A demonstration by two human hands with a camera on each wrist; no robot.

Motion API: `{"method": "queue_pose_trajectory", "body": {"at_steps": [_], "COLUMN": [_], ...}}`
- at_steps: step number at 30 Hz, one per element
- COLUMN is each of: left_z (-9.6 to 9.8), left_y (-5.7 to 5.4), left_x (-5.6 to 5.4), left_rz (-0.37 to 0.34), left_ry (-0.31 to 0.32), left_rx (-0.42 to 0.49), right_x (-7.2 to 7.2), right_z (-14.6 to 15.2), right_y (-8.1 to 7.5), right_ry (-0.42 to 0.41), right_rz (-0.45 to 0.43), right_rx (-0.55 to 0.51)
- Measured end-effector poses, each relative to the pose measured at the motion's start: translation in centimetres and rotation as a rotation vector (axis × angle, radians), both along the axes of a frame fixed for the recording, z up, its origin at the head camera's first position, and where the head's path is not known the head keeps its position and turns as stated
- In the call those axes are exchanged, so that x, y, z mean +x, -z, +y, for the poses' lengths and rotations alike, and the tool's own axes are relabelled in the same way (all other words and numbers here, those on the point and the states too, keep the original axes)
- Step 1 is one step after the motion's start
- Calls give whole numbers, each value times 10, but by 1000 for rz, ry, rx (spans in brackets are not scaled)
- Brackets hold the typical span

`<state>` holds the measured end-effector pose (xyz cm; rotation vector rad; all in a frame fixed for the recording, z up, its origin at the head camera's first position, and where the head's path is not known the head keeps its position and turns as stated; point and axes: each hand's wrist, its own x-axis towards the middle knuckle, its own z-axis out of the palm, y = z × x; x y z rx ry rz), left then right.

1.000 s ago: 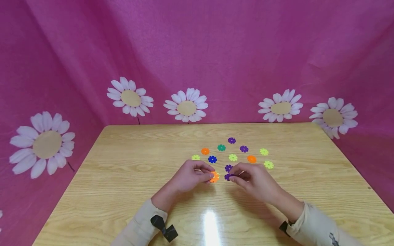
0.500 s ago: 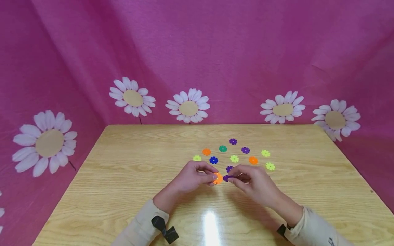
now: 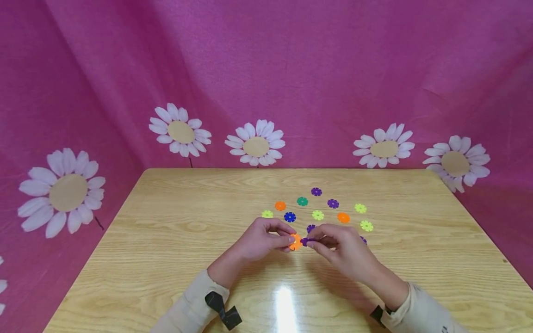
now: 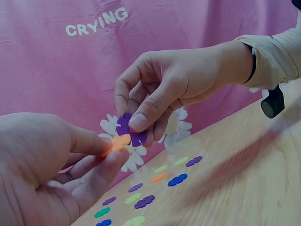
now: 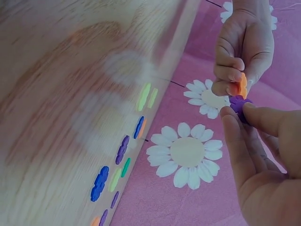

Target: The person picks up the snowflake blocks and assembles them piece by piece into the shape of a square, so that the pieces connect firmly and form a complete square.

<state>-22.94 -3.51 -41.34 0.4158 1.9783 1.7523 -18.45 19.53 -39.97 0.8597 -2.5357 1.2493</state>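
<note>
Between thumb and fingers my left hand (image 3: pixel 264 240) pinches an orange notched plastic disc (image 4: pixel 119 142), a snowflake-shaped building piece. My right hand (image 3: pixel 345 247) pinches a purple notched disc (image 4: pixel 125 126) of the same kind by its edge. Both are held up above the table in front of me. In the left wrist view the orange disc's edge meets the purple disc's rim, the two turned crosswise to each other. The right wrist view shows the purple disc (image 5: pixel 240 104) directly against the orange disc (image 5: pixel 242 85). Fingertips hide part of each.
Several loose discs lie flat beyond my hands on the wooden table (image 3: pixel 175 231), among them a green disc (image 3: pixel 302 201), a blue disc (image 3: pixel 289 217) and an orange disc (image 3: pixel 343 217). A pink curtain (image 3: pixel 316 69) with printed daisies rises behind the table.
The orange disc has moved slightly right and the purple disc slightly left, closing the gap between them. The purple disc is now turned more edge-on. The head view has shifted a little.
</note>
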Motion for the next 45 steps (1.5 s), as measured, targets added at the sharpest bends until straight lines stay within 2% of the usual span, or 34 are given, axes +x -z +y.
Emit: {"method": "queue_pose_trajectory", "body": {"at_steps": [8,15,25,30,38,45], "left_z": [3,3,8,10,10,14], "left_y": [3,3,11,11,9,11], "left_x": [-2,1,1,2,6,7], "left_rz": [-83,-97,-166,-213,-219,-222], "left_ry": [-32,-53,-74,-88,-117,-131], "left_rx": [32,34,117,124,138,178], "right_x": [1,1,1,0,-1,1], "right_z": [-1,-2,1,3,0,-2], "right_y": [1,2,4,6,8,11], "right_ry": [15,24,42,56,64,93], "right_rz": [21,39,-8,36,100,81], "right_rx": [-3,-38,-24,-22,-23,-25]}}
